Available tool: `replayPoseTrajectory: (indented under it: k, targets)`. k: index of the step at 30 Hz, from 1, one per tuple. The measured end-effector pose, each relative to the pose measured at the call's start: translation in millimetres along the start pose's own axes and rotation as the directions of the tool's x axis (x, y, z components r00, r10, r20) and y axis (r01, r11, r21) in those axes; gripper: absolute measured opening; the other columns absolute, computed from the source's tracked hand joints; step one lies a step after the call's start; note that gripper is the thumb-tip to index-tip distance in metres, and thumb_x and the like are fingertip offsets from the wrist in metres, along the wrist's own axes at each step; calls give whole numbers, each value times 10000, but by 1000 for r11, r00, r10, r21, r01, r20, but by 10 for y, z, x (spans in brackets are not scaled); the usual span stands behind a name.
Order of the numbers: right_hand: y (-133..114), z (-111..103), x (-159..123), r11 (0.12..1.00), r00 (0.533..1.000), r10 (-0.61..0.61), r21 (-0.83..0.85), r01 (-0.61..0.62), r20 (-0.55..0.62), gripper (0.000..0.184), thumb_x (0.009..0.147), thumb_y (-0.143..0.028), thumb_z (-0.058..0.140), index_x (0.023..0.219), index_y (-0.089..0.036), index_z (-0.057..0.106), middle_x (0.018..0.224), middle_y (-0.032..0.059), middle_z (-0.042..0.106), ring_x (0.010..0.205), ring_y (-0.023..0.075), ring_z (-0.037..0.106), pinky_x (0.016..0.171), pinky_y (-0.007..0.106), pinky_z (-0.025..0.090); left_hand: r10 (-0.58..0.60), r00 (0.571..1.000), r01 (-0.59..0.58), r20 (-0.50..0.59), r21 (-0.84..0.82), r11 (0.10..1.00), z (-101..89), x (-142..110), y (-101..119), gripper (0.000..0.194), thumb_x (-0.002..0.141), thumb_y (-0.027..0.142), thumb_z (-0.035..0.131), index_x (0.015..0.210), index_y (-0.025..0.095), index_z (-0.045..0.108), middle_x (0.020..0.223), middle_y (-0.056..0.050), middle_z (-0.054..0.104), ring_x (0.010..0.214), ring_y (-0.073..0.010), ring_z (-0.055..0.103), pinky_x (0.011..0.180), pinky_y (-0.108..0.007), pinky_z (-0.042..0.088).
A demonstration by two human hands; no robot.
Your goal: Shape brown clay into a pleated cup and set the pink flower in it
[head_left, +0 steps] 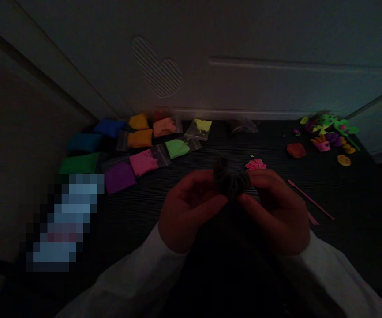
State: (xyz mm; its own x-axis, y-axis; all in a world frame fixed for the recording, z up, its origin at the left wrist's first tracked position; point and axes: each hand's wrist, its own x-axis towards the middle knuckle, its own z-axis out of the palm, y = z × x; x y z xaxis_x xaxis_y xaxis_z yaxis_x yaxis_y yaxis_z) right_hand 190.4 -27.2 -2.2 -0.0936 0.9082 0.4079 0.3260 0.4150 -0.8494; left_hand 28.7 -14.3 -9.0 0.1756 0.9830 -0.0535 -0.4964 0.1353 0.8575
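Between my two hands is a dark, ridged, curved piece of modelling clay (232, 183), held above the black tabletop. My left hand (189, 207) pinches its left side between thumb and fingers. On the other side, the thumb and fingers of my right hand (279, 210) grip its right end. The dim light hides the finer detail of the piece. Just beyond it lies a cluster of small pink clay bits (256, 164) with a green speck. To the right of my right hand rests a thin pink modelling tool (312, 199), with a second pink tool (312, 218) partly hidden behind the hand.
Several clay packets, including a purple packet (121, 176), a pink packet (144, 162) and a green packet (80, 163), lie at the left and back. A blurred-out bright panel (68, 221) is at left. Colourful clay figures (331, 132) and a reddish lump (296, 150) occupy the far right.
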Motion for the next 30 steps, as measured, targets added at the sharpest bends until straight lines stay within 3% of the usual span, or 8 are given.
replayPoseTrajectory:
  k: [6, 14, 19, 23, 30]
  targets:
    - [-16, 11, 11, 996, 998, -64, -56, 63, -24, 201, 759, -154, 657, 941, -227, 613, 934, 31, 625, 895, 154, 588, 787, 316, 477, 46, 998, -44, -33, 47, 998, 18, -4, 19, 273, 619, 48, 744, 803, 243, 693, 911, 30, 685, 864, -129, 658, 790, -236, 535]
    - [-1, 25, 9, 983, 989, -147, -114, 143, -22, 382, 671, -236, 756, 1009, -244, 578, 940, 35, 627, 888, 183, 584, 788, 354, 487, 54, 998, -53, -10, 74, 996, -1, -1, 27, 325, 597, 64, 764, 845, 265, 703, 909, 32, 676, 831, -115, 649, 761, -214, 524]
    - [-4, 19, 0, 983, 989, -144, -124, 138, -35, 357, 711, -194, 713, 1037, -241, 575, 961, 42, 630, 897, 181, 585, 791, 357, 486, 73, 996, -76, 41, 55, 996, -22, -11, 19, 282, 651, 92, 733, 860, 282, 711, 1017, 14, 674, 936, -157, 643, 830, -267, 526]
    - [-8, 16, 1, 977, 984, -174, -135, 167, -42, 337, 718, -173, 696, 1026, -239, 578, 961, 45, 630, 897, 185, 595, 782, 353, 499, 75, 997, -74, -1, 125, 989, -49, -16, 6, 242, 661, 99, 727, 840, 262, 721, 996, -3, 680, 956, -172, 637, 879, -300, 507]
    - [-65, 14, 11, 951, 975, -221, -226, 210, -26, 267, 743, -141, 660, 981, -223, 569, 952, 57, 620, 875, 164, 610, 750, 307, 530, 181, 984, -171, -9, 278, 945, -60, -33, 7, 282, 661, 72, 718, 856, 276, 722, 994, 4, 687, 943, -161, 632, 866, -282, 504]
